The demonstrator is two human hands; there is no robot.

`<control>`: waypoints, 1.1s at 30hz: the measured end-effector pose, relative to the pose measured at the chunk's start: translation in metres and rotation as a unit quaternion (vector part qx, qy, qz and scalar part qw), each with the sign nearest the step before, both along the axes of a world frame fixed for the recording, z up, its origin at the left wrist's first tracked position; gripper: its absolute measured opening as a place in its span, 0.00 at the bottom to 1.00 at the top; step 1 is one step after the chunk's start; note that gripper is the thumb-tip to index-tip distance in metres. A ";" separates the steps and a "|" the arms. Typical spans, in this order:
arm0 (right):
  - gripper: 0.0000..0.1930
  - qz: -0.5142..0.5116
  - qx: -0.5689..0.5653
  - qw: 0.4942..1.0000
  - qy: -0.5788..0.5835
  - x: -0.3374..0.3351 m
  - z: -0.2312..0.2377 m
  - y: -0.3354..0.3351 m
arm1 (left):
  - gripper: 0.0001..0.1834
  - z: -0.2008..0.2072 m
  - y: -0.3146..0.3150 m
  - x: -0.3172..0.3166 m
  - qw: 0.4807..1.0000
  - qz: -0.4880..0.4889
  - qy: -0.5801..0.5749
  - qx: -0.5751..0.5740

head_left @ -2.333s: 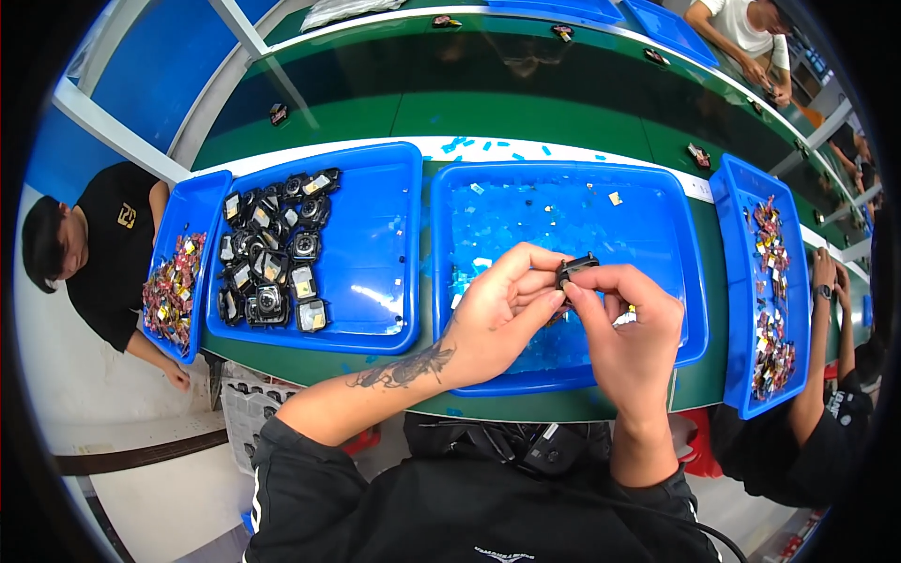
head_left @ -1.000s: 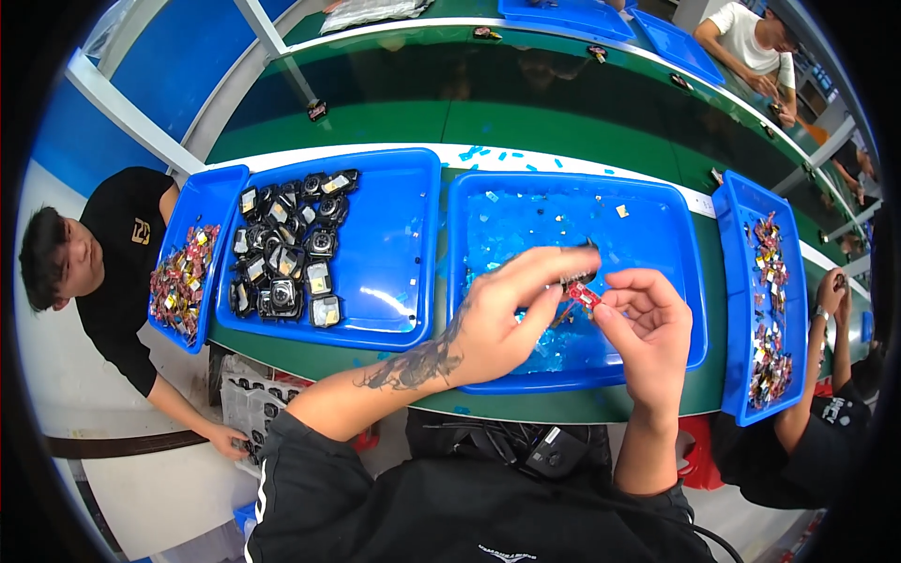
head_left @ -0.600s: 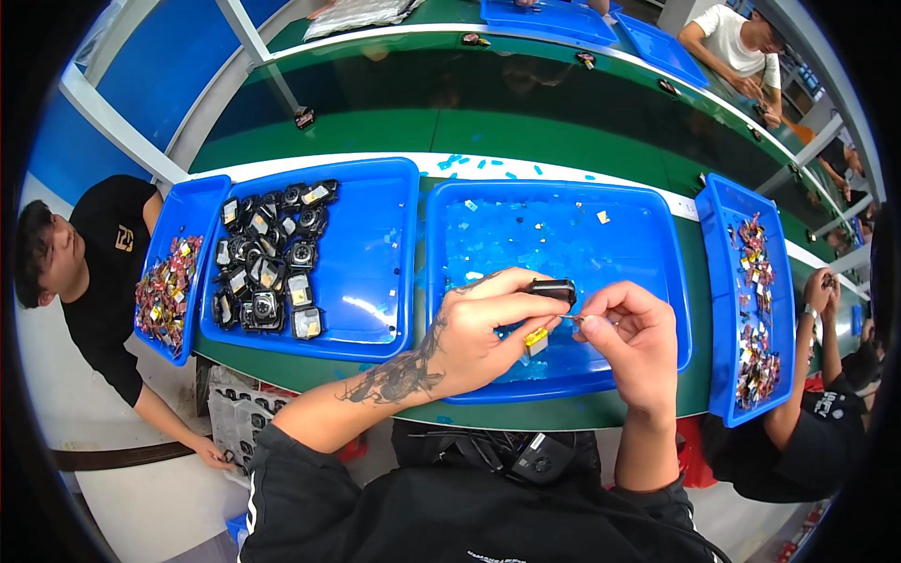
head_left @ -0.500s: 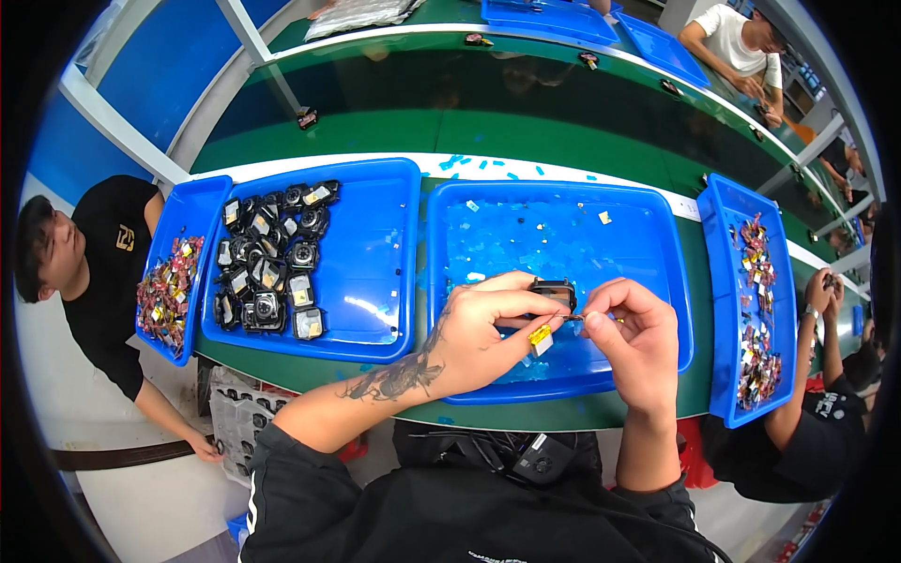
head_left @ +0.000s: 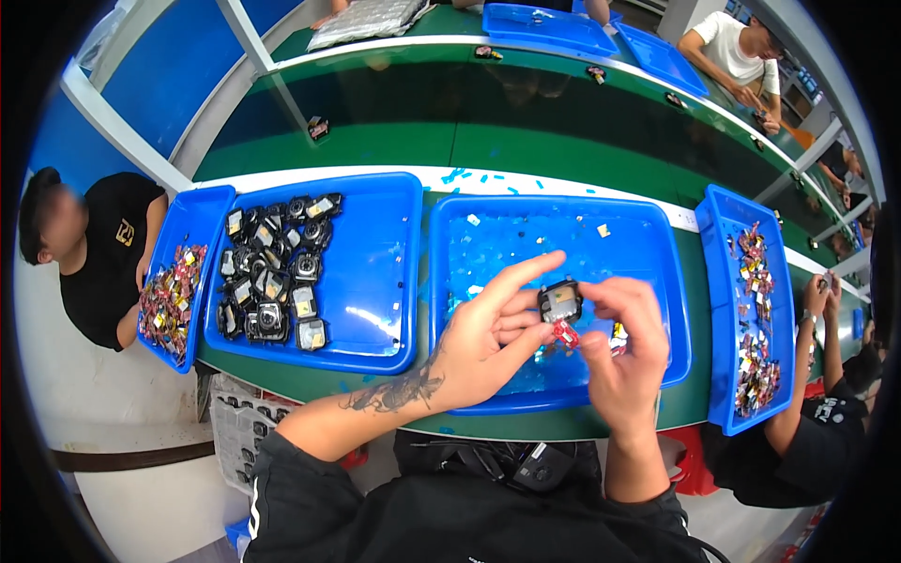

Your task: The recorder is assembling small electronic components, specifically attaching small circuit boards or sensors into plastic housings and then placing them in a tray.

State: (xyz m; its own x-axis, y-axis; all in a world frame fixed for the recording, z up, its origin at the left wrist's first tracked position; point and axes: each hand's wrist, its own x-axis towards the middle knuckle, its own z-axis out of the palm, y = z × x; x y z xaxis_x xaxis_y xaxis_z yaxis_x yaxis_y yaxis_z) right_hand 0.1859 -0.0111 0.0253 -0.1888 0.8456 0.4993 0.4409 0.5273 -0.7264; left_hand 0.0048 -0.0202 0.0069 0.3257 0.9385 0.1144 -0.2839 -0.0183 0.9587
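Note:
My left hand (head_left: 493, 333) holds a small black camera housing (head_left: 561, 300) over the middle blue tray (head_left: 680, 310), its index finger stretched out past the housing. A small red part (head_left: 565, 334) shows at the left thumb tip, just under the housing. Curled and partly blurred, my right hand (head_left: 631, 328) is close on the housing's right side. A small yellow-and-white piece (head_left: 618, 339) shows between the right thumb and fingers. Whether wires join these parts is too small to tell.
Left of centre, a blue tray (head_left: 375, 272) holds several black camera housings (head_left: 269, 321). Narrow blue trays with heaps of small red-and-yellow parts (head_left: 175, 300) (head_left: 755, 385) stand at both ends. Beyond runs a green belt (head_left: 394, 122) carrying spaced units. Co-workers sit left, right and across.
The housing has come up and turned more toward me. The red part now shows under it. The yellow-and-white piece has gone from my left fingers to within my right hand.

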 end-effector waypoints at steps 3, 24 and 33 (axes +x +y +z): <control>0.21 -0.009 0.015 1.000 -0.019 -0.007 -0.005 0.003 | 0.33 -0.011 -0.001 0.003 0.984 0.091 0.137 0.074; 0.05 0.026 0.032 0.996 0.084 -0.003 0.020 0.004 | 0.28 0.002 0.000 -0.006 0.988 0.130 0.062 0.048; 0.09 -0.131 0.355 0.917 0.123 0.090 0.299 0.198 | 0.25 -0.012 0.021 -0.017 0.963 0.074 -0.194 -0.170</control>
